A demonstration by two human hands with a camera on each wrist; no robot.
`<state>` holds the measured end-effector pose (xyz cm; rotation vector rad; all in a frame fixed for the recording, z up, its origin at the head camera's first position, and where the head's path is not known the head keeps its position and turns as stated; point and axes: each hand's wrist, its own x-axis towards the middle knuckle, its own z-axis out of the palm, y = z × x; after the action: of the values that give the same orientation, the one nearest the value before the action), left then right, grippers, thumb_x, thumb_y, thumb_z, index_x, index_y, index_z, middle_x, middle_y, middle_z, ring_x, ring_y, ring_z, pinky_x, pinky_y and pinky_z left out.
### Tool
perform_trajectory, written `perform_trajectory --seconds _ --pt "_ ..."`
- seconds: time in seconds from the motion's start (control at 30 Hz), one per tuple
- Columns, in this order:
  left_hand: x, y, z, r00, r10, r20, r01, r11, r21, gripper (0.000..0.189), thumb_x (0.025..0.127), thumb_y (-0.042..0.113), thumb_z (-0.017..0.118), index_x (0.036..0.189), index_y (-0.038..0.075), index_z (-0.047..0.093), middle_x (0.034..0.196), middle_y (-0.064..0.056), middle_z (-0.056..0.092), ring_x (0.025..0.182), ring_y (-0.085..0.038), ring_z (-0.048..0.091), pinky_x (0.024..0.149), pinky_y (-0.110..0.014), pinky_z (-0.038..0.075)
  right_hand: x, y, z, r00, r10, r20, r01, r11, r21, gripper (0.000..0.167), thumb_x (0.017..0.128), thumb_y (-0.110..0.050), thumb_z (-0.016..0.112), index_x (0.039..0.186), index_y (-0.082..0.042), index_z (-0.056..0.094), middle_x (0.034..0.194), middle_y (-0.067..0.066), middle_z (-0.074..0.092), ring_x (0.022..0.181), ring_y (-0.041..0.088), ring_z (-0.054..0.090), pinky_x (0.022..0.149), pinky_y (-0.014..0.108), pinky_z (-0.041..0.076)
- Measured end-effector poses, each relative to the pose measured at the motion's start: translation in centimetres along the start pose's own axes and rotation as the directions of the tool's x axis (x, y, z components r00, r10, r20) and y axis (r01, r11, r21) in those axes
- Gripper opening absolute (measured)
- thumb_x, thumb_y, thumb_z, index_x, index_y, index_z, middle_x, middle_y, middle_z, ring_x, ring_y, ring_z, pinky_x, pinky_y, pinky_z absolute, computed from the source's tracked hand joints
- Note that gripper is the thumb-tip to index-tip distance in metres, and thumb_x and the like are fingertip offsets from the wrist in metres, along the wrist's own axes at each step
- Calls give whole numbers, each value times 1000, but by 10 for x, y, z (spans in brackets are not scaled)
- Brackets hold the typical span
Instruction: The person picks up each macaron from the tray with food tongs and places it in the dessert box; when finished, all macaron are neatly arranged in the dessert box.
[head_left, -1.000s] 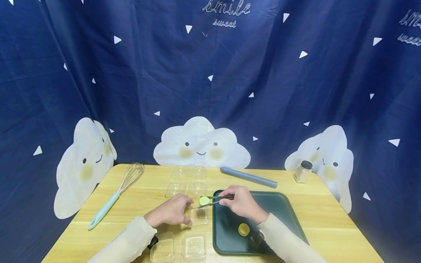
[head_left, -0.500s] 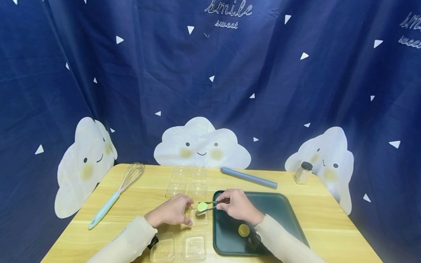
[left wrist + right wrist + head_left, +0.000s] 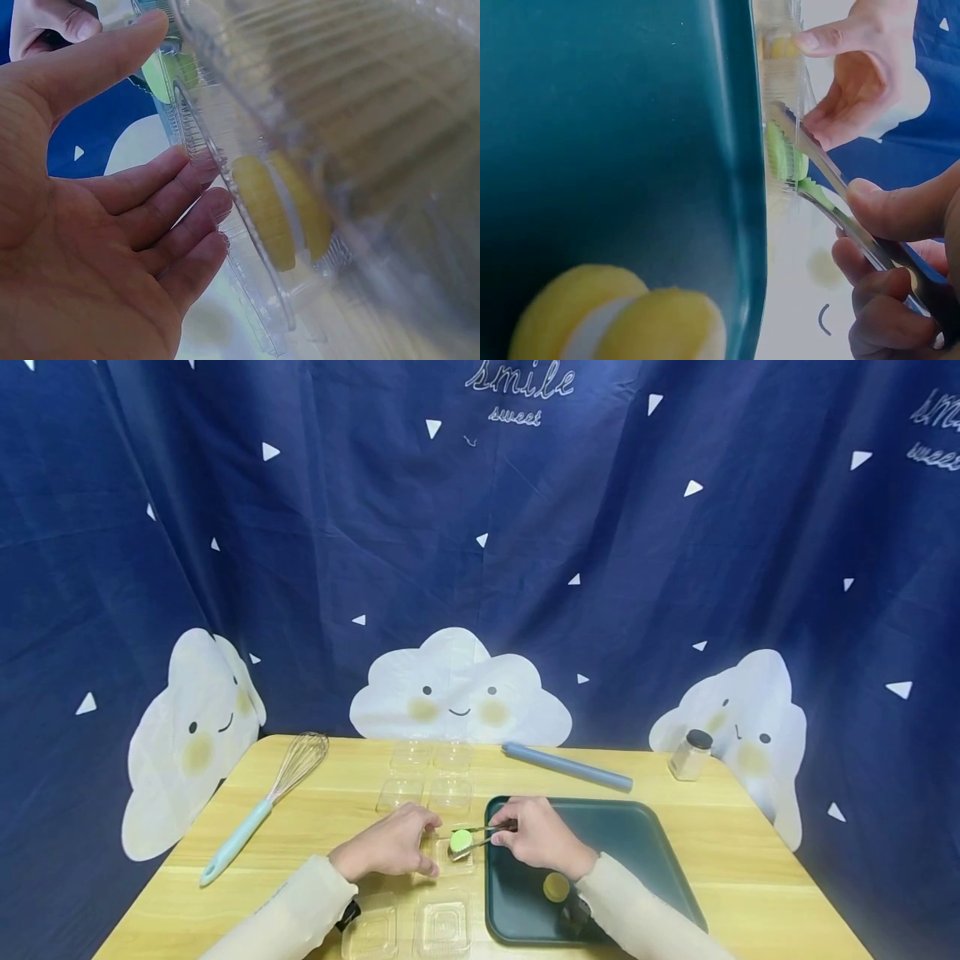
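Observation:
My right hand (image 3: 542, 839) grips metal tongs (image 3: 832, 169) above the left edge of the dark green tray (image 3: 622, 827). Between the tong tips is a green macaron (image 3: 461, 841), low in a clear plastic container (image 3: 467, 863). Left of that container, my left hand (image 3: 390, 843) has its thumb and fingers spread apart. Its fingertips (image 3: 214, 202) touch or nearly touch the clear plastic side in the left wrist view. A yellow macaron (image 3: 262, 214) shows through clear plastic beside them. Another yellow macaron (image 3: 556, 887) lies on the tray.
Clear containers (image 3: 443, 927) stand near the front edge, and more clear ones (image 3: 431, 777) at the back. A whisk (image 3: 262, 810) lies at left. Beyond the tray are a grey-blue rod (image 3: 567, 767) and a dark-lidded jar (image 3: 691, 756).
My right hand and the tongs have moved down and slightly left, lowering the green macaron into the clear container. The left hand has stayed in place.

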<state>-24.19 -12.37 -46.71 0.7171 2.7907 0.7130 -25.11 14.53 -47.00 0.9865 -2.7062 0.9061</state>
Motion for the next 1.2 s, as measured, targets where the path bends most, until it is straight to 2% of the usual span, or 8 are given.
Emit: perform_trajectory --seconds 0.33,0.7,1.0,1.2 --pt "4 2 -5 1000 -3 4 3 1000 7 77 68 31 91 131 -1 62 118 -8 67 114 -26 60 103 -51 53 3 1 -2 997 -65 -34 62 994 -89 12 85 -15 82 95 -9 80 85 1 72 69 -3 57 62 13 51" --pt "3 1 -3 1000 -13 2 13 1000 0 75 67 31 92 130 0 63 117 -7 67 115 -26 60 104 -52 53 1 -1 1 997 -75 34 78 993 -91 12 86 -15 80 97 -11 80 90 1 75 72 -4 58 64 12 50" --pt "2 -1 -1 1000 4 -1 -4 1000 8 74 67 31 91 129 1 64 117 -6 68 115 -26 60 103 -51 53 -1 1 5 998 -51 40 54 995 -81 14 85 -15 81 98 -11 78 90 1 75 73 -5 60 66 14 53" --pt "1 -1 0 1000 14 -3 -14 1000 8 73 67 31 91 128 0 64 117 -6 68 115 -26 60 103 -51 53 -2 0 5 997 -65 32 67 994 -84 13 85 -17 81 96 -11 79 90 -1 75 72 -4 59 66 14 52"
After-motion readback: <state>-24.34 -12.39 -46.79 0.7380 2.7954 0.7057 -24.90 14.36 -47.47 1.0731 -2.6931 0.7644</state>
